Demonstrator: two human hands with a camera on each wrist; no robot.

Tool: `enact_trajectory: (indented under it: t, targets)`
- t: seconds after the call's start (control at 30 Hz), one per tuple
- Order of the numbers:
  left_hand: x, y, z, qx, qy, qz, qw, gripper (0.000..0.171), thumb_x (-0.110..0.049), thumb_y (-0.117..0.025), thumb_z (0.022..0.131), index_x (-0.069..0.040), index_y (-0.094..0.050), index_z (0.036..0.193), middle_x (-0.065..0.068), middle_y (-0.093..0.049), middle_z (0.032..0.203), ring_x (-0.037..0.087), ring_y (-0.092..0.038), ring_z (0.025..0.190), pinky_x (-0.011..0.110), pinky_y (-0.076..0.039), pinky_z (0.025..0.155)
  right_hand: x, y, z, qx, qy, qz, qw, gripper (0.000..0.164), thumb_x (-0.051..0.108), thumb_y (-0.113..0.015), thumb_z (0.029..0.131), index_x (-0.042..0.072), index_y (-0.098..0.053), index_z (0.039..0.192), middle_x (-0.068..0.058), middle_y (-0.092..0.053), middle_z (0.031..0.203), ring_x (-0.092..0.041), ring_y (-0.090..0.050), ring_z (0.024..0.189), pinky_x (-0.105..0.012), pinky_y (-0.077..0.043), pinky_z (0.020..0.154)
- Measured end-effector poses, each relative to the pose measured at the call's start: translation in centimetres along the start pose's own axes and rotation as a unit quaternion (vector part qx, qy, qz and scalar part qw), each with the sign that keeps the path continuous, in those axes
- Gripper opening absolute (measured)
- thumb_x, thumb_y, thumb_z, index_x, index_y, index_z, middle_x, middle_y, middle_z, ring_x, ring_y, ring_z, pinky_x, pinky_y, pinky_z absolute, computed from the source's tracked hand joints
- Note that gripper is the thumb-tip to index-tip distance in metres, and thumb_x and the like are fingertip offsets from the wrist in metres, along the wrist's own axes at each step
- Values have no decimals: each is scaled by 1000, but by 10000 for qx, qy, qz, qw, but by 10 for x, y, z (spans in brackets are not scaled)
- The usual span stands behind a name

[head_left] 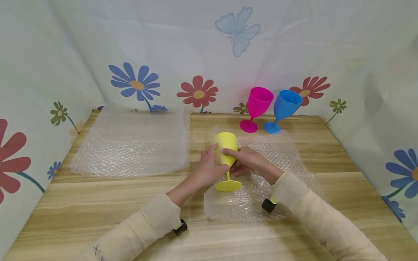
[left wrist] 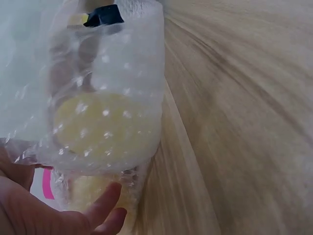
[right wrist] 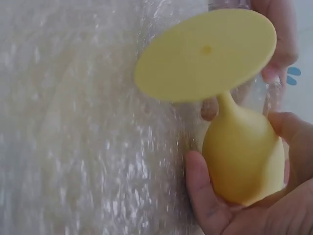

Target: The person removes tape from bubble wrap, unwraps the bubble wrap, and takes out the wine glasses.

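Observation:
A yellow goblet [head_left: 228, 186] stands slightly tilted over a sheet of bubble wrap [head_left: 248, 203], part of which rises along its left side. My right hand [head_left: 249, 159] holds the goblet by its bowl; in the right wrist view the thumb and fingers curl round the bowl [right wrist: 242, 152], below the round foot [right wrist: 205, 56]. On the goblet's left side, my left hand [head_left: 210, 165] grips the raised edge of the bubble wrap, its thumb close to the stem. Bubble wrap [left wrist: 112, 63] covers the goblet's foot in the left wrist view, blurring it.
Behind the hands, a pink goblet [head_left: 258, 103] and a blue goblet [head_left: 285, 105] stand upright near the back of the wooden table [head_left: 130, 192]. Another bubble wrap sheet [head_left: 134, 145] lies flat at the left. Flower-printed cloth walls [head_left: 169, 40] enclose the table's back and sides.

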State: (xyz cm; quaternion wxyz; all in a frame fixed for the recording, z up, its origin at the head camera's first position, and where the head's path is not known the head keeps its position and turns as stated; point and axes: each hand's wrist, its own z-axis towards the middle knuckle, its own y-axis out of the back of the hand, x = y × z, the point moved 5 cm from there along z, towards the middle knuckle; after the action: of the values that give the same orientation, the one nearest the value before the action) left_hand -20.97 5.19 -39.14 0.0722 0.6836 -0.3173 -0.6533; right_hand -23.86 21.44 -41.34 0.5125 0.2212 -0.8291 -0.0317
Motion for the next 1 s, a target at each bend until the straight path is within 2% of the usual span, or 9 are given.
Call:
enact_trajectory:
  t: [0.1, 0.2, 0.37, 0.47, 0.6, 0.73, 1.0]
  targets:
    - [1, 0, -1, 32, -193, -141, 9997, 80, -11, -67, 89, -5, -30, 160, 28, -38, 152, 37, -57, 116, 53, -48, 100, 0, 0, -2, -173, -76, -17, 9998, 54, 50, -68, 94, -3, -63, 106, -14, -70, 80, -19, -68, 61, -34, -61, 63]
    - [3, -2, 0, 19, -450, -193, 9988, 73, -3, -61, 91, -2, -32, 158, 30, -43, 149, 40, -49, 133, 55, -42, 109, -2, 3, -3, -295, -150, -91, 9994, 57, 50, -69, 92, -3, -61, 110, -12, -67, 81, -19, -66, 61, -34, -61, 63]
    - [6, -3, -2, 17, -634, -407, 9972, 75, 10, -54, 86, 0, -31, 156, 31, -47, 147, 42, -47, 135, 54, -39, 113, -7, 12, -8, -363, -285, -212, 9987, 59, 51, -67, 91, -3, -58, 113, -13, -66, 83, -20, -66, 64, -35, -62, 65]
    - [9, -2, -3, 37, -567, -440, 9974, 82, 14, -53, 81, 0, -29, 158, 30, -43, 152, 42, -44, 139, 52, -35, 116, -10, 18, -11, -334, -343, -174, 9987, 59, 50, -66, 92, -4, -56, 115, -14, -67, 84, -21, -67, 66, -36, -62, 66]
    - [14, -1, -4, 131, -368, -235, 9990, 87, 16, -52, 79, -2, -27, 160, 31, -42, 154, 41, -53, 128, 51, -44, 107, -16, 27, -14, -325, -442, -13, 9985, 60, 49, -65, 93, -4, -54, 119, -15, -69, 85, -22, -69, 69, -37, -62, 68]
    - [16, 1, -5, 146, -278, 93, 9995, 88, 15, -54, 78, -3, -28, 160, 32, -51, 144, 38, -56, 110, 49, -49, 94, -19, 34, -17, -327, -473, 114, 9983, 62, 48, -65, 94, -5, -50, 123, -16, -69, 87, -23, -69, 70, -37, -62, 69]
    - [21, 4, -8, -34, -237, 693, 9973, 92, 14, -61, 76, -4, -29, 160, 27, -58, 125, 36, -57, 104, 48, -53, 85, -25, 49, -22, -366, -544, 68, 9978, 63, 50, -64, 95, -4, -49, 124, -15, -68, 86, -23, -68, 72, -36, -61, 70]
